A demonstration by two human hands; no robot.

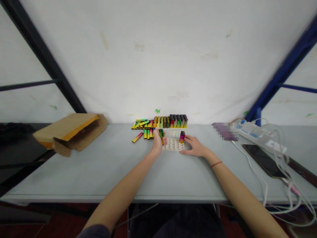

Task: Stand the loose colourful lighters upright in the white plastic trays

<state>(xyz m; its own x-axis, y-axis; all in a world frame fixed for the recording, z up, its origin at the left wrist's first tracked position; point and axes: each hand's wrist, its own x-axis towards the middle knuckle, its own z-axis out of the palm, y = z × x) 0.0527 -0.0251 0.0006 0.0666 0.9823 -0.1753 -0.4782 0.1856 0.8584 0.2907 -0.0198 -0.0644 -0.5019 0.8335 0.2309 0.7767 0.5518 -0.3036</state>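
My left hand [158,142] is closed round a green lighter [161,134] held upright just left of a pale tray [173,145] with round sockets. My right hand [194,146] rests at the tray's right edge, fingers pinched on a purple-red lighter [182,136] standing at the tray's far right corner. Behind the tray stands a row of upright lighters [173,121] against the wall. Several yellow and green lighters [143,129] lie loose to the left of that row.
An open cardboard box [70,132] lies at the table's left end. At the right are a power strip [257,132], a dark phone [264,161] and white cables [284,185]. A grey table [99,172] meets a white wall.
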